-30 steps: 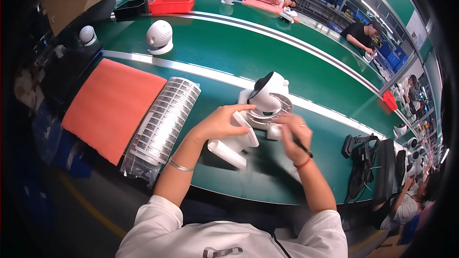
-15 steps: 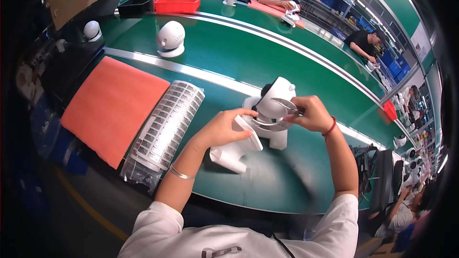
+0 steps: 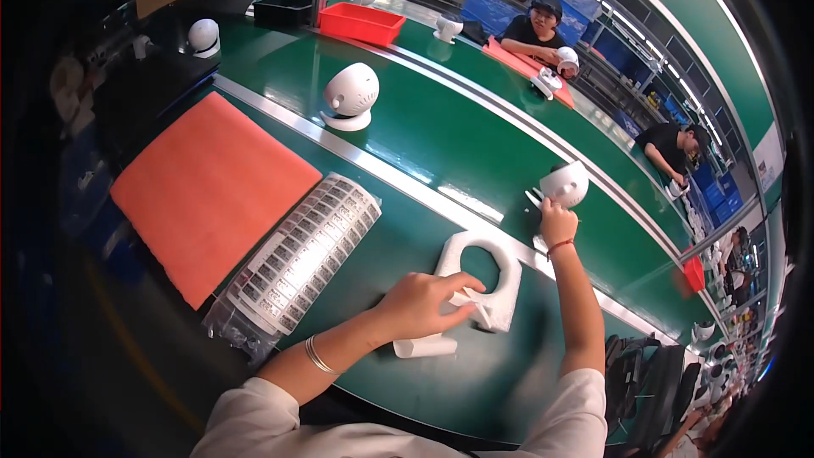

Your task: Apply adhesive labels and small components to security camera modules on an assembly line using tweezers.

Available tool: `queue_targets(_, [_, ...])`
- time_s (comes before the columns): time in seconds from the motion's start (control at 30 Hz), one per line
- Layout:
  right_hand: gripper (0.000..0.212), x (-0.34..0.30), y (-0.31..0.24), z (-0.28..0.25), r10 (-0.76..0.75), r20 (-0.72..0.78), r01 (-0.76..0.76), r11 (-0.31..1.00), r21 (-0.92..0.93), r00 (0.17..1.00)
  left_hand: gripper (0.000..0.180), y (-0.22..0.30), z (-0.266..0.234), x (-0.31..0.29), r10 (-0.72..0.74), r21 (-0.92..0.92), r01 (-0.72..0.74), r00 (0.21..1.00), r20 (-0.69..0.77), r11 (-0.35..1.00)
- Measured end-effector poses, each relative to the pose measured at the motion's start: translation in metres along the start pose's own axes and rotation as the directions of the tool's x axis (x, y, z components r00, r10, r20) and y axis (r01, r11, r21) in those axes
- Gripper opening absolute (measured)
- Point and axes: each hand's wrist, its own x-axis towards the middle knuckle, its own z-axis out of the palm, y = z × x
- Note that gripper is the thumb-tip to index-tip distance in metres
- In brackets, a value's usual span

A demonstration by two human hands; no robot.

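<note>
My left hand (image 3: 428,304) is closed in a pinch on a thin white piece (image 3: 477,309), whose kind I cannot make out. It is held over the lower left of a white foam holder (image 3: 507,288) with a large round opening. A curled white sheet (image 3: 424,347) lies just below that hand. With the arm stretched out, my right hand (image 3: 559,225) is closed on a white dome-shaped camera (image 3: 566,183) above the green belt. Slim pale prongs (image 3: 534,198) stick out beside its fingers; their kind is unclear.
On the left lie an orange foam sheet (image 3: 212,195) and a bagged roll of labels (image 3: 305,254). Another white camera (image 3: 352,95) stands on the belt (image 3: 424,140). A metal rail (image 3: 407,191) divides belt from bench. Black cases (image 3: 653,386) are at right; co-workers (image 3: 534,34) sit opposite.
My right hand has carried the camera up and right, off the foam holder and over the belt. My left hand still pinches the white piece. The whole view has shifted slightly.
</note>
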Motion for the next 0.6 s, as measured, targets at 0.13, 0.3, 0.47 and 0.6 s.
queue_targets(0.13, [0.020,-0.003,0.001,0.022,0.074,0.090,-0.088,0.983,0.159,0.993,0.021,0.000,0.001,0.005,0.059,0.049,-0.056,0.996,-0.072,0.997])
queue_targets(0.3, [0.023,-0.013,-0.022,-0.060,0.187,0.022,-0.165,0.800,0.577,0.982,0.022,0.003,0.000,0.004,0.119,-0.014,-0.126,0.963,-0.241,0.992])
queue_targets(0.47, [0.025,-0.069,-0.057,-0.201,-0.208,0.343,-0.378,-0.155,0.913,0.916,0.027,-0.002,0.003,0.000,0.091,-0.137,-0.130,0.962,-0.257,0.982])
queue_targets(0.6, [0.024,-0.113,-0.078,-0.241,-0.232,0.198,-0.222,-0.085,0.971,0.952,0.023,0.002,0.008,-0.001,0.114,-0.238,-0.169,0.967,-0.230,0.956])
